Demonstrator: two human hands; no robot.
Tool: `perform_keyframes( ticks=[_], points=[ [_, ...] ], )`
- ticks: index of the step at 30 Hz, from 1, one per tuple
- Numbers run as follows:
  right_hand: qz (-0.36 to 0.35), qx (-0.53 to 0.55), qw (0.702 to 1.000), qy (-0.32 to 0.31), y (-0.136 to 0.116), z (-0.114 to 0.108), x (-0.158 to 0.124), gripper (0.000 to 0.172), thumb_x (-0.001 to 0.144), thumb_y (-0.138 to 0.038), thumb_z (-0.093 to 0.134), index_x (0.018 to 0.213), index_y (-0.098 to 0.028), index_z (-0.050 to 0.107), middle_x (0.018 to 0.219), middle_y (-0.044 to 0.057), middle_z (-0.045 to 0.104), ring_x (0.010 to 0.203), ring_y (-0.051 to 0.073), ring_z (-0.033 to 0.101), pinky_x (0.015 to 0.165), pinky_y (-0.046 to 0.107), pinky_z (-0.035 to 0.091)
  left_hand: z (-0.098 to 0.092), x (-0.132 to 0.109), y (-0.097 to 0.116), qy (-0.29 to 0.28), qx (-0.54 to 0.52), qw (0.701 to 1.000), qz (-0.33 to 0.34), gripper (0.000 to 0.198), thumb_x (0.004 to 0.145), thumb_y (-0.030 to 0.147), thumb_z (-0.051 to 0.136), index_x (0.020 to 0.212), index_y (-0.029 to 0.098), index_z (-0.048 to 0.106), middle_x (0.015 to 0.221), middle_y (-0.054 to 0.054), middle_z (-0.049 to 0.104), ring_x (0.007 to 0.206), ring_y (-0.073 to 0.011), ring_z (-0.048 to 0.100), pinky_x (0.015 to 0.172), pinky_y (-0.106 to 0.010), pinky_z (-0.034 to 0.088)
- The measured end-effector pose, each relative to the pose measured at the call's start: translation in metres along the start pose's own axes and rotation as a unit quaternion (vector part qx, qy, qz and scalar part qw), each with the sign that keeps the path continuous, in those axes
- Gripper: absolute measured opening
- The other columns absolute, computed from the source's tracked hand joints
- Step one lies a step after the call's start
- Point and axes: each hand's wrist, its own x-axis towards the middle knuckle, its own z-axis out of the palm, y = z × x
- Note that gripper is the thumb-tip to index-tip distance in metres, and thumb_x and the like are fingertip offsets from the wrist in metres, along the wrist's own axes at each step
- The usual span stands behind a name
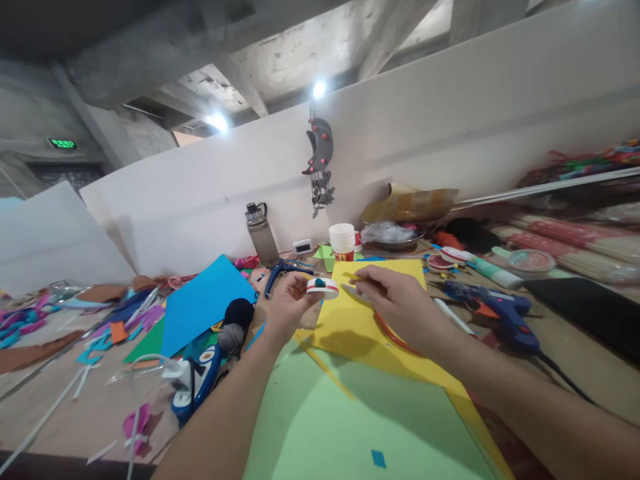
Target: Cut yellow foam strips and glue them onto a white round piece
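My left hand [286, 307] is closed round a small white and red tape roll [323, 287], held up above the yellow sheet [345, 327]. My right hand [397, 300] is pinched just to the right of the roll, on a thin pale strip [356, 292] that leads from it. A red strip [393, 335] curves out from under my right hand. Both forearms reach in from the bottom edge over a light green sheet [340, 420].
A blue glue gun [493, 310] lies right of my hands with its cord trailing. A blue sheet [203, 303], dark and grey pompoms [235, 323], pliers [283, 270], a water bottle [261, 233], paper cups [343, 240] and scattered foam scraps [115, 330] crowd the table. A white board [450, 127] backs it.
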Motion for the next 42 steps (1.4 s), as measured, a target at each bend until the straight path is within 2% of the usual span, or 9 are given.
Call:
perform_keyframes(
  ticks=[3, 8, 12, 16, 20, 25, 33, 42],
  points=[
    [-0.044, -0.016, 0.999, 0.017, 0.003, -0.003, 0.001, 0.026, 0.091, -0.025, 0.045, 0.097, -0.02, 0.069, 0.094, 0.007, 0.069, 0.086, 0.019, 0.063, 0.076, 0.03, 0.047, 0.001, -0.001, 0.001, -0.017, 0.003, 0.999, 0.035, 0.028, 0.066, 0.03, 0.079, 0.082, 0.017, 0.06, 0.084, -0.004, 0.068, 0.08, -0.0167, 0.064, 0.074, -0.029, 0.05],
    [-0.082, -0.039, 0.996, 0.023, 0.001, -0.007, 0.001, 0.028, 0.091, -0.021, 0.045, 0.1, -0.02, 0.071, 0.094, 0.007, 0.07, 0.086, 0.018, 0.064, 0.078, 0.03, 0.049, 0.001, 0.0, 0.006, -0.06, 0.021, 0.988, 0.141, 0.018, 0.071, 0.028, 0.075, 0.081, 0.018, 0.063, 0.092, -0.008, 0.068, 0.103, -0.0234, 0.062, 0.092, -0.04, 0.046],
    [-0.106, -0.042, 0.993, 0.042, -0.005, -0.007, -0.002, 0.019, 0.089, -0.018, 0.052, 0.093, -0.021, 0.069, 0.091, 0.004, 0.071, 0.084, 0.017, 0.064, 0.077, 0.028, 0.049, 0.0, 0.0, 0.009, -0.077, 0.071, 0.976, 0.191, 0.014, 0.075, 0.027, 0.071, 0.082, 0.018, 0.064, 0.092, -0.009, 0.067, 0.1, -0.023, 0.062, 0.091, -0.042, 0.047],
    [-0.147, -0.056, 0.986, 0.059, -0.003, -0.006, -0.005, 0.019, 0.09, -0.019, 0.05, 0.094, -0.022, 0.068, 0.089, 0.005, 0.067, 0.08, 0.016, 0.062, 0.073, 0.028, 0.049, 0.0, -0.002, 0.013, -0.085, 0.148, 0.954, 0.245, 0.008, 0.076, 0.02, 0.069, 0.083, 0.019, 0.065, 0.095, -0.01, 0.066, 0.101, -0.0235, 0.062, 0.091, -0.043, 0.047],
    [-0.168, -0.081, 0.98, 0.068, 0.0, -0.004, -0.007, 0.022, 0.09, -0.018, 0.049, 0.102, -0.023, 0.067, 0.093, 0.007, 0.065, 0.081, 0.017, 0.061, 0.071, 0.028, 0.049, 0.0, -0.004, 0.016, -0.079, 0.165, 0.948, 0.26, 0.009, 0.076, 0.018, 0.068, 0.085, 0.02, 0.066, 0.097, -0.011, 0.066, 0.101, -0.0234, 0.061, 0.091, -0.042, 0.048],
    [-0.205, -0.081, 0.974, 0.06, -0.002, -0.003, -0.007, 0.022, 0.09, -0.015, 0.049, 0.103, -0.021, 0.065, 0.092, 0.008, 0.063, 0.082, 0.017, 0.06, 0.072, 0.029, 0.05, 0.0, -0.003, 0.015, -0.091, 0.17, 0.946, 0.26, 0.01, 0.077, 0.015, 0.066, 0.086, 0.02, 0.066, 0.097, -0.011, 0.067, 0.101, -0.0229, 0.061, 0.092, -0.043, 0.047],
    [-0.2, -0.051, 0.977, 0.053, -0.004, -0.003, -0.005, 0.021, 0.089, -0.012, 0.05, 0.101, -0.019, 0.066, 0.087, 0.006, 0.058, 0.078, 0.015, 0.057, 0.072, 0.027, 0.048, -0.002, -0.003, 0.015, -0.102, 0.158, 0.946, 0.263, 0.014, 0.076, 0.013, 0.066, 0.087, 0.02, 0.066, 0.098, -0.01, 0.066, 0.103, -0.0245, 0.061, 0.092, -0.044, 0.047],
    [-0.208, -0.085, 0.972, 0.068, -0.003, -0.004, -0.005, 0.022, 0.089, -0.015, 0.051, 0.093, -0.021, 0.071, 0.081, 0.006, 0.059, 0.074, 0.016, 0.055, 0.067, 0.029, 0.046, -0.003, -0.002, 0.025, -0.116, 0.241, 0.909, 0.319, 0.016, 0.078, 0.008, 0.06, 0.086, 0.021, 0.065, 0.096, -0.008, 0.068, 0.103, -0.0228, 0.062, 0.089, -0.043, 0.05]
  ],
)
